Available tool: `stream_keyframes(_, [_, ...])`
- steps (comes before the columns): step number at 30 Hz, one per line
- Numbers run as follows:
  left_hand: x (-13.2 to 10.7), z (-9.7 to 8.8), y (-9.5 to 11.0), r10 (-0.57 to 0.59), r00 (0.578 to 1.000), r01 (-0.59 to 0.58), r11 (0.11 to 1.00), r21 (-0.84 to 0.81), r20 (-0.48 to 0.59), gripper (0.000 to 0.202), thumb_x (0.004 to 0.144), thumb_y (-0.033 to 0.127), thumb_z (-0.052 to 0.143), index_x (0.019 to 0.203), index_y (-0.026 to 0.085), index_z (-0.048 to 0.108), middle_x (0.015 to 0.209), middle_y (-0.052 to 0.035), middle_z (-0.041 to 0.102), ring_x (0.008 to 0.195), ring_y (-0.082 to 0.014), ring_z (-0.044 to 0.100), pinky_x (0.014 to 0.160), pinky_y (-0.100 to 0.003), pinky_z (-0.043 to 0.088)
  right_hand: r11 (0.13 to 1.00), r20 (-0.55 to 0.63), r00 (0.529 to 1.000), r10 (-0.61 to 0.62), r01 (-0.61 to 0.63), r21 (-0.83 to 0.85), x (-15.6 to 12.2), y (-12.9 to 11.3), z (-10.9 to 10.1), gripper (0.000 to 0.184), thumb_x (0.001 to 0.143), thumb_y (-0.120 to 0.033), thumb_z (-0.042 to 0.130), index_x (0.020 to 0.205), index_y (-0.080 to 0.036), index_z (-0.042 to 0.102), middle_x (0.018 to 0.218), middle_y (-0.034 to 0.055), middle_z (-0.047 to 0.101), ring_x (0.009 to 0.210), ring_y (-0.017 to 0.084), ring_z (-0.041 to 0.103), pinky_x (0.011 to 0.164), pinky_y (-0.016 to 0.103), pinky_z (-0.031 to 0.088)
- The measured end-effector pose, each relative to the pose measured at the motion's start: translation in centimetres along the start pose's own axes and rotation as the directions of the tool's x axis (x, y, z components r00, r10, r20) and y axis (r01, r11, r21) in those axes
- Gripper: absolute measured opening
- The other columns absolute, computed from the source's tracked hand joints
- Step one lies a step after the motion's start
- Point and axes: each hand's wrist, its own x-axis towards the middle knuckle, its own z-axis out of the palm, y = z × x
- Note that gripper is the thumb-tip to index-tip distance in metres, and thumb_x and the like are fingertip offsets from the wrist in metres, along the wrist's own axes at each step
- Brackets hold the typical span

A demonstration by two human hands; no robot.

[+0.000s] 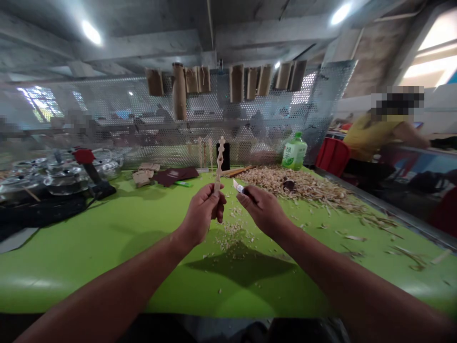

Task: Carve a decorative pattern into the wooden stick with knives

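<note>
Carved wooden stick (219,164) stands near-vertical, clenched in left-hand fingers (210,202); right-hand fingers (255,202), closed on a craft knife (238,187), sit just apart at 3 o'clock.

Left hand (203,209), right hand (263,210), both curled

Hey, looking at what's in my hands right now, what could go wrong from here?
The small knife in your right hand has its bare blade pointing toward the carved wooden stick in your left hand, so a slip could likely cut your left fingers. The stick looks thin and is pierced with openings, so it might snap under pressure. Loose wood shavings on the green table could also hide the knife if you set it down.
</note>
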Motion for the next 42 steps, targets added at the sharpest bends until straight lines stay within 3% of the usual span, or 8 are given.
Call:
stream_keyframes(6, [-0.1,0.1,0.0,-0.014,0.999,0.012,0.999,-0.031,-0.042,0.028,0.089,0.028,0.052,0.113,0.015,0.059,0.077,-0.0001,0.053,0.054,-0.0067,0.047,0.048,-0.021,0.042,0.998,0.011,1.000,-0.016,0.015,0.054,-0.1,-0.2,0.0,0.031,0.091,-0.049,0.044,0.079,-0.020,0.047,0.062,-0.0029,0.046,0.054,0.010,0.040,0.052,0.025,0.027])
stream_keyframes(12, [-0.1,0.2,-0.1,-0.037,0.999,0.036,0.998,0.060,0.024,0.029,0.085,0.037,0.059,0.104,0.016,0.058,0.061,0.0048,0.047,0.046,-0.0071,0.043,0.046,-0.023,0.047,0.998,0.069,0.996,-0.052,0.053,-0.018,-0.4,-0.7,0.1,0.030,0.090,-0.047,0.045,0.077,-0.020,0.046,0.062,-0.0025,0.046,0.056,0.010,0.041,0.053,0.025,0.027])
stream_keyframes(19, [-0.3,0.4,0.0,-0.020,0.998,0.011,0.987,0.158,0.057,0.027,0.084,0.036,0.061,0.103,0.018,0.056,0.062,0.0066,0.046,0.041,-0.0036,0.036,0.035,-0.017,0.030,0.997,0.133,0.991,-0.017,0.026,-0.072,-0.4,-0.9,0.1,0.028,0.091,-0.044,0.043,0.080,-0.019,0.049,0.065,-0.0005,0.051,0.058,0.011,0.044,0.053,0.025,0.025])
stream_keyframes(23, [-0.2,0.2,-0.2,-0.022,0.998,0.012,0.985,0.169,0.056,0.036,0.083,0.035,0.061,0.115,0.019,0.055,0.058,0.0079,0.041,0.039,-0.0040,0.031,0.034,-0.017,0.028,0.997,0.174,0.984,-0.026,0.038,-0.068,-0.5,-0.9,0.1,0.032,0.091,-0.048,0.042,0.078,-0.020,0.048,0.064,-0.0009,0.050,0.058,0.011,0.044,0.053,0.025,0.026])
stream_keyframes(32, [-0.2,0.1,-0.4,-0.039,0.995,0.022,0.985,0.172,0.094,0.037,0.084,0.034,0.060,0.117,0.019,0.053,0.057,0.0083,0.037,0.040,-0.0045,0.028,0.036,-0.018,0.024,0.994,0.139,0.990,-0.031,0.045,-0.102,-0.5,-0.9,0.1,0.031,0.092,-0.047,0.043,0.080,-0.020,0.050,0.065,-0.0002,0.053,0.058,0.011,0.045,0.054,0.026,0.025])
stream_keyframes(35, [-0.4,0.3,0.0,-0.018,0.998,0.003,0.970,0.242,0.060,0.036,0.083,0.031,0.060,0.117,0.019,0.057,0.055,0.0074,0.039,0.043,-0.0062,0.032,0.041,-0.019,0.028,0.993,0.134,0.991,-0.029,0.045,-0.113,-0.5,-0.9,0.1,0.031,0.091,-0.048,0.043,0.080,-0.020,0.049,0.064,-0.0005,0.052,0.057,0.011,0.044,0.053,0.026,0.024])
stream_keyframes(37, [-0.6,0.4,0.3,0.027,0.999,-0.039,0.952,0.305,0.044,0.032,0.083,0.029,0.058,0.114,0.019,0.060,0.059,0.0040,0.047,0.051,-0.0085,0.041,0.048,-0.020,0.035,0.993,0.131,0.991,-0.028,0.043,-0.112,-0.5,-0.9,0.0,0.032,0.091,-0.049,0.043,0.079,-0.020,0.049,0.062,-0.0009,0.051,0.056,0.011,0.044,0.053,0.026,0.024])
stream_keyframes(42, [-0.7,0.4,0.7,0.163,0.978,-0.205,0.867,0.455,0.132,0.029,0.087,0.036,0.054,0.107,0.017,0.063,0.091,-0.0055,0.063,0.083,-0.0168,0.055,0.073,-0.026,0.043,0.992,0.135,0.991,-0.022,0.038,-0.120,-0.5,-1.1,0.0,0.032,0.091,-0.047,0.043,0.076,-0.019,0.049,0.062,-0.0003,0.051,0.053,0.010,0.041,0.051,0.026,0.021])
